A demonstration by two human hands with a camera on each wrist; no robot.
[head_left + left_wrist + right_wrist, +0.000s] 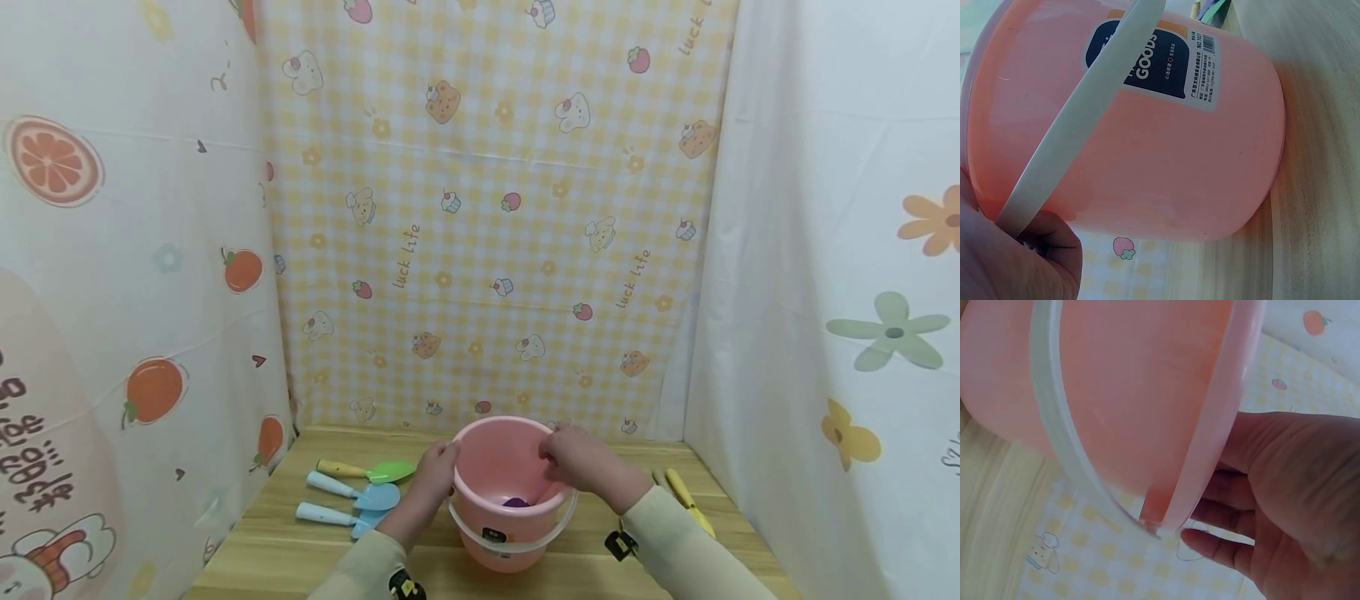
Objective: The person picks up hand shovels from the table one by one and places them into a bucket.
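A pink bucket [510, 525] with a white handle [516, 547] stands on the wooden table, its mouth facing up. At the bottom inside, part of a purple thing [516, 502] shows. My left hand [435, 473] grips the bucket's left rim, with curled fingers beside the handle's end in the left wrist view. Over the right rim, my right hand [577, 461] reaches into the bucket's mouth. In the right wrist view its fingers [1219, 547] bend inward past the rim and most fingertips are hidden behind it; I cannot tell whether they hold anything.
Left of the bucket lie a green trowel [390, 472] with a yellow handle and two blue trowels [378, 497] with pale handles. A yellow tool [686, 496] lies at the right, partly behind the right arm. Printed cloths [480, 250] enclose the table's back and sides.
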